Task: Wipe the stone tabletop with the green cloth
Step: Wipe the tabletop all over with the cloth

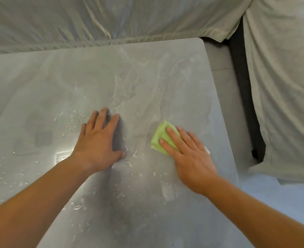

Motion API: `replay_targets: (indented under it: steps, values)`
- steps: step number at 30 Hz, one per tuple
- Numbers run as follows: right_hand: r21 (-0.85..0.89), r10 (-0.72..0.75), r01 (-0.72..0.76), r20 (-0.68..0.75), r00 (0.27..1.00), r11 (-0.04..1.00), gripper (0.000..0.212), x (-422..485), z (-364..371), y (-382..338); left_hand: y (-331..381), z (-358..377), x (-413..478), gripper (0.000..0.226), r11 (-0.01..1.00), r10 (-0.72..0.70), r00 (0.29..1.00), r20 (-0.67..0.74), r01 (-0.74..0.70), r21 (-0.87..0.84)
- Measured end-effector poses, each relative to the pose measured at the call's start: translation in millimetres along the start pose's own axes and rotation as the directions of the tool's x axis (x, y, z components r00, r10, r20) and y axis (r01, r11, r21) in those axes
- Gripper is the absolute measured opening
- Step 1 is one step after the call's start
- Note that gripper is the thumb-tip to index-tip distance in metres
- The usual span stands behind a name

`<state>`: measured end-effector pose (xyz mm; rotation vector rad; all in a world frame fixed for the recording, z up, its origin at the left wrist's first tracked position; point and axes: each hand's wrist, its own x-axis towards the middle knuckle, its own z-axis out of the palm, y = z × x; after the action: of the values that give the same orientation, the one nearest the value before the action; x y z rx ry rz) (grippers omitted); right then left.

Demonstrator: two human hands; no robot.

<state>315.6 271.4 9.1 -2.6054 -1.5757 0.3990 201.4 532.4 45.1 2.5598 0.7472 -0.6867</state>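
Green cloth (161, 136), folded into a small pad, lies flat on the stone tabletop (40, 81) under the straight fingers of the right hand (188, 154). The hand presses it down without curling round it, and only the pad's far-left part shows past the fingertips.

Head view, the one feed I have at my remote desk: the left hand (97, 144) rests near the pressing hand, to its left. It lies palm down with fingers spread flat on the wet stone, holding nothing.

Beyond the cloth, out toward the slab's far right corner, I see broad smeared streaks (153, 74) of thin wet film, which I read as ground already covered. Left of the pad, around the bracing hand and nearer than both wrists, beaded water droplets (70, 117) dot the surface unwiped.

My judgement is that the wipe is under way but well short of done. The smaller share of the visible top looks treated, with the left side and the near edge left to do. Grey dust sheets (111, 20) drape whatever stands behind and to the right of the table.
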Motion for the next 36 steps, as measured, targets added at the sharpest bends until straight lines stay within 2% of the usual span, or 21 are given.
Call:
replay_targets:
  steps: [1, 2, 5, 7, 10, 12, 14, 15, 16, 19, 21, 23, 26, 28, 29, 31, 33, 34, 35, 36]
  values:
    - [-0.007, -0.026, 0.026, 0.015, 1.0, 1.0, 0.074, 0, -3, 17, 0, 0, 0, 0.118, 1.0, 0.003, 1.0, 0.0, -0.003, -0.006]
    - [-0.013, 0.019, -0.019, -0.01, 1.0, 1.0, 0.074, 9, -7, 36, 0, -1, 0, 0.118, 1.0, 0.003, 1.0, 0.001, -0.003, -0.012]
    - [0.05, 0.348, -0.345, -0.065, 0.935, 0.937, 0.071, 46, -24, 77, 2, -1, -1, 0.118, 1.0, -0.008, 1.0, 0.007, 0.008, -0.026]
    - [0.09, 0.429, -0.422, -0.089, 0.899, 0.902, 0.072, 52, -25, 68, 2, -1, -2, 0.118, 0.999, -0.013, 1.0, 0.007, 0.013, -0.032]
    - [0.074, 0.322, -0.315, -0.129, 0.938, 0.946, 0.08, 12, -8, 24, 1, -2, -3, 0.118, 0.999, -0.018, 1.0, 0.013, 0.018, -0.031]
    - [0.049, 0.163, -0.16, -0.078, 0.983, 0.986, 0.079, -30, 3, 0, 3, -3, -3, 0.118, 0.999, -0.021, 1.0, 0.018, 0.022, -0.033]
    - [0.042, 0.042, -0.041, -0.038, 0.998, 0.998, 0.075, -43, 4, 11, 4, -5, -3, 0.118, 0.999, -0.028, 0.999, 0.021, 0.028, -0.035]
    - [0.036, 0.051, -0.049, -0.04, 0.998, 0.998, 0.075, -35, 1, 26, 5, -6, -3, 0.118, 0.999, -0.03, 0.999, 0.019, 0.03, -0.032]
    - [0.027, 0.121, -0.12, -0.052, 0.991, 0.992, 0.075, -21, -3, 39, 5, -6, -2, 0.118, 0.999, -0.029, 0.999, 0.02, 0.029, -0.029]
    - [0.082, 0.408, -0.402, -0.088, 0.909, 0.912, 0.071, 24, -17, 62, 4, -4, -2, 0.117, 0.999, -0.027, 1.0, 0.015, 0.027, -0.034]
    - [0.111, 0.463, -0.452, -0.12, 0.878, 0.885, 0.072, 26, -14, 48, 3, -3, -3, 0.117, 0.999, -0.025, 1.0, 0.009, 0.025, -0.027]
    - [0.097, 0.401, -0.391, -0.13, 0.907, 0.915, 0.075, -3, -2, 17, 3, -3, -3, 0.116, 0.999, -0.025, 1.0, -0.004, 0.025, -0.02]
    - [0.073, 0.212, -0.207, -0.061, 0.975, 0.976, 0.076, -70, 16, -30, 2, -4, -6, 0.112, 1.0, -0.021, 0.999, -0.028, 0.02, -0.017]
    - [0.065, 0.118, -0.115, -0.031, 0.993, 0.991, 0.073, -84, 18, -24, 0, -1, -12, 0.106, 1.0, -0.021, 0.997, -0.078, 0.019, -0.022]
    - [0.056, 0.128, -0.126, -0.037, 0.991, 0.99, 0.074, -76, 15, -12, -2, 2, -16, 0.102, 1.0, -0.013, 0.993, -0.119, 0.012, -0.01]
    - [0.057, 0.33, -0.327, -0.071, 0.941, 0.943, 0.077, -41, 2, 13, -5, 10, -26, 0.093, 1.0, 0.005, 0.981, -0.193, -0.001, 0.025]
    - [0.146, 0.585, -0.571, -0.075, 0.808, 0.808, 0.072, 0, -11, 31, -12, 18, -37, 0.088, 0.999, -0.012, 0.977, -0.212, 0.019, 0.034]
    - [0.192, 0.655, -0.634, -0.077, 0.751, 0.749, 0.07, 14, -15, 30, -16, 22, -41, 0.088, 0.999, -0.02, 0.979, -0.202, 0.029, 0.039]
    - [0.211, 0.678, -0.651, -0.098, 0.728, 0.729, 0.069, 21, -15, 21, -21, 25, -44, 0.087, 0.998, -0.027, 0.982, -0.187, 0.035, 0.043]
    - [0.211, 0.653, -0.624, -0.121, 0.747, 0.753, 0.07, 22, -11, 6, -24, 27, -47, 0.087, 0.998, -0.035, 0.985, -0.172, 0.043, 0.039]
